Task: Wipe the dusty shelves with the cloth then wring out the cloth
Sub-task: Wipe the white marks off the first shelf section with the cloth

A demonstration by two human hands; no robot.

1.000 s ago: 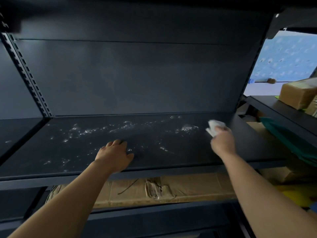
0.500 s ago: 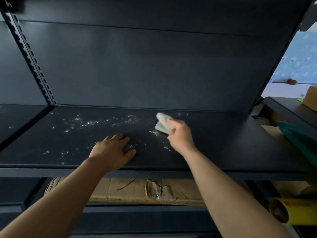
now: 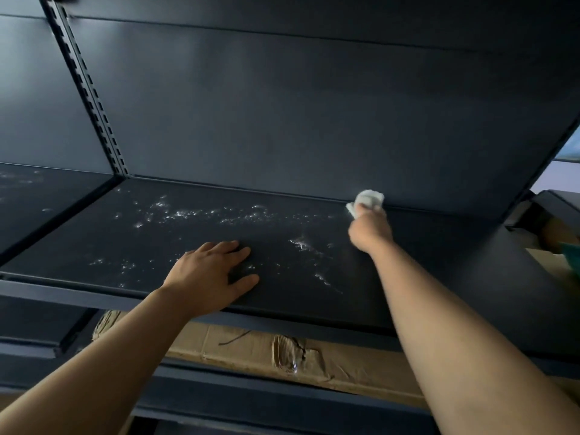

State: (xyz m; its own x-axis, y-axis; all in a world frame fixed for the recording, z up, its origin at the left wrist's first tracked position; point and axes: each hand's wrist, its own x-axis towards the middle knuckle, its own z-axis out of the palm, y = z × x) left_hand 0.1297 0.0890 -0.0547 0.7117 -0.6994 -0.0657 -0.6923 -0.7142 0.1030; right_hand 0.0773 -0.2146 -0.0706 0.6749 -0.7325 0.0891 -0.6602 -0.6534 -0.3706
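A brown box [image 3: 244, 350] lies under the dark shelf [image 3: 345, 293], at 6 o'clock. Its inside is hidden. The right hand [image 3: 370, 232] squeezes a small white cloth [image 3: 369, 198], all bunched up, at the back of the shelf, at 2 o'clock from the left hand [image 3: 210, 274]. The right hand covers part of the cloth. The left hand lies flat with its fingers apart. White dust [image 3: 188, 212] speckles the shelf at 10 o'clock.

Both arms are bare and stretched forward. The left arm comes in from 7 o'clock, forearm angled toward 1 o'clock, wrist straight. The left hand [image 3: 210, 274] lies palm down, flat on the shelf [image 3: 439, 265], fingers straight and slightly spread, thumb out toward 3 o'clock. The right arm enters from 5 o'clock and reaches farther, toward 11 o'clock. The right hand [image 3: 370, 229] is curled, its back to the camera, fingers bunched round a cloth [image 3: 372, 197].
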